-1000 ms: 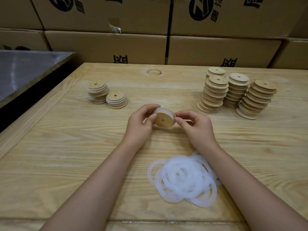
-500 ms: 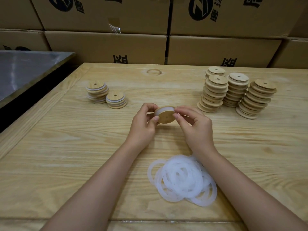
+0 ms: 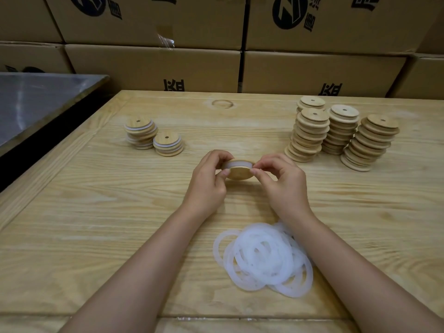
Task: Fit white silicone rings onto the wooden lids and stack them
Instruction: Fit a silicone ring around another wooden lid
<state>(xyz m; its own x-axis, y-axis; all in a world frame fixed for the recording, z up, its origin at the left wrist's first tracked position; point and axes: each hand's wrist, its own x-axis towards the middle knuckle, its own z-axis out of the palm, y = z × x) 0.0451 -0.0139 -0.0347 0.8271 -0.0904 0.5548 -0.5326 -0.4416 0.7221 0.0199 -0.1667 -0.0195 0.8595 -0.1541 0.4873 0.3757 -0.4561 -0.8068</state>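
Note:
Both hands hold one round wooden lid (image 3: pixel 238 173) above the table's middle, with a white silicone ring (image 3: pixel 237 163) around its groove. My left hand (image 3: pixel 208 182) pinches its left side, my right hand (image 3: pixel 282 182) its right side. A loose pile of white rings (image 3: pixel 263 257) lies near me between my forearms. Two short stacks of ringed lids (image 3: pixel 155 137) stand at the left. Several taller stacks of bare wooden lids (image 3: pixel 341 133) stand at the right.
The wooden table (image 3: pixel 96 224) has a raised edge along its left side. A grey metal surface (image 3: pixel 36 102) sits beyond that edge. Cardboard boxes (image 3: pixel 240 44) form a wall behind the table.
The lid has tilted from face-on towards me to nearly flat, edge-on, and rose slightly away from me. Both hands kept their hold and turned with it.

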